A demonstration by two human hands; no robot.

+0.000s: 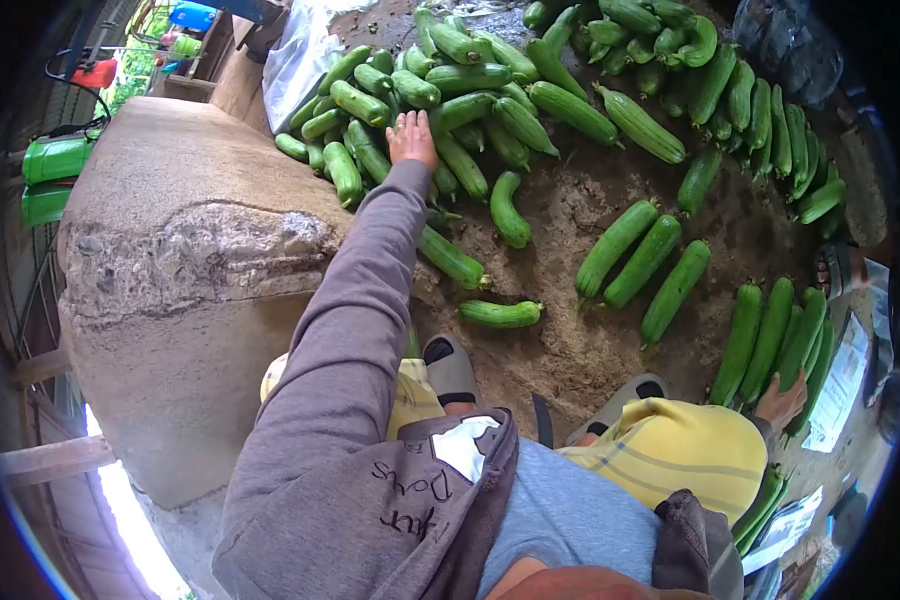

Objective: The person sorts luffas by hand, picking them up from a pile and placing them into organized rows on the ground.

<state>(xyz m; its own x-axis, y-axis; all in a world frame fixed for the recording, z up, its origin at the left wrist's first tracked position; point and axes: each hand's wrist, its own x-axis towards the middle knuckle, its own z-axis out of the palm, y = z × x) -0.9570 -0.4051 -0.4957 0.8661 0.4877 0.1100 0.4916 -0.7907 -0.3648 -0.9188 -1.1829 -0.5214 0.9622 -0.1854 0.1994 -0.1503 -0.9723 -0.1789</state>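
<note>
My left hand (412,140) reaches far forward to a heap of green gourds (360,103). Its fingers are stretched out over the heap, touching the gourds, and nothing is lifted. At the right, my right hand (780,400) is at the lower end of a long green gourd (798,345) in a row on the ground, its fingers closed round that end. Other long gourds (738,345) lie beside it, side by side.
Three gourds (615,248) lie mid-floor, and a short one (500,313) is near my feet. A large concrete block (190,370) stands at the left. More gourds (710,85) curve along the upper right. Printed sheets (838,385) lie at the right edge.
</note>
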